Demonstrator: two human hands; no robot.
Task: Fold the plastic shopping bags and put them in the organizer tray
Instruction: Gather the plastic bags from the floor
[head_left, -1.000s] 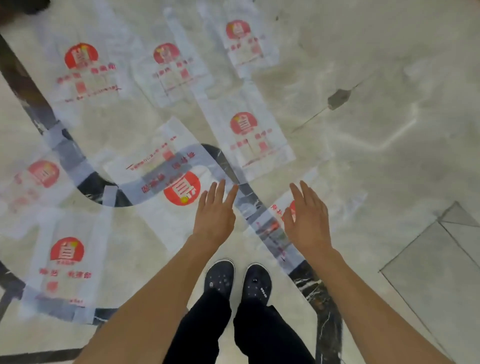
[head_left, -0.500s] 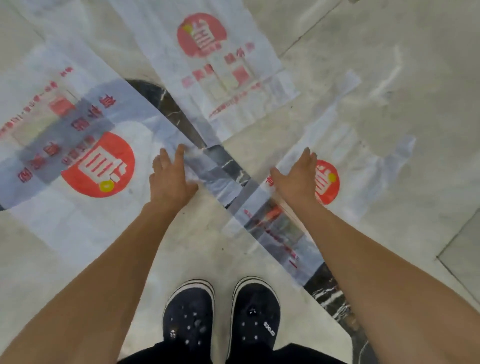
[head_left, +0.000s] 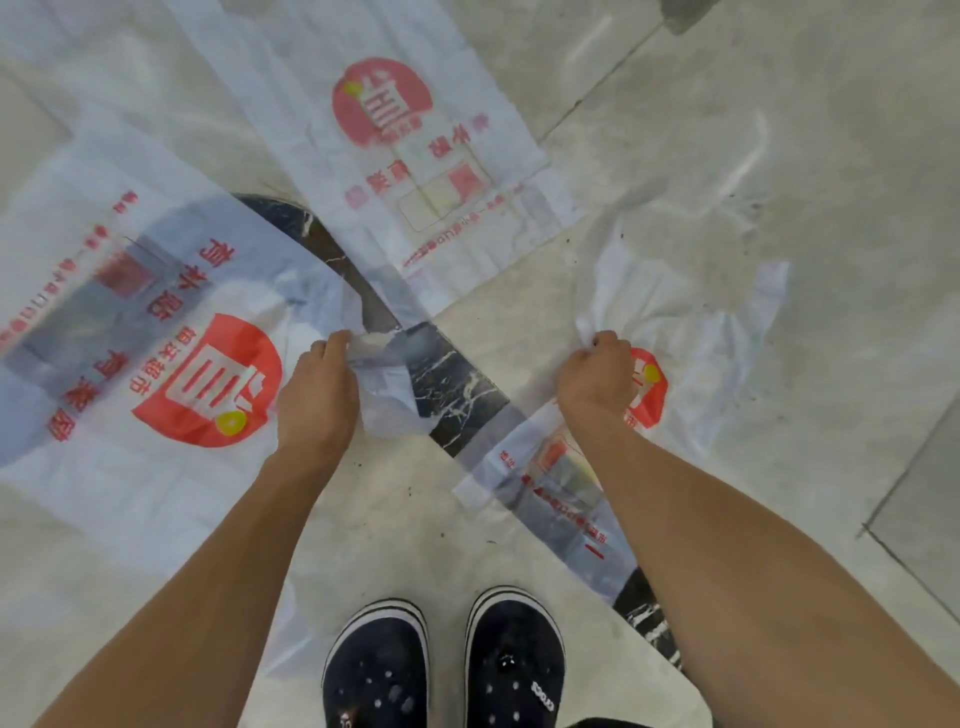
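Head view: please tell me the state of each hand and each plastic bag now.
left hand: pinches edge of left bag
right hand: grips right bag
left bag: flat, edge lifted
right bag: crumpled, partly raised
middle bag: flat on floor, untouched

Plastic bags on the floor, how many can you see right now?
3. One bag lies at left, gripped by the left hand; one lies flat at top centre; one at right, gripped by the right hand. More may lie out of frame.
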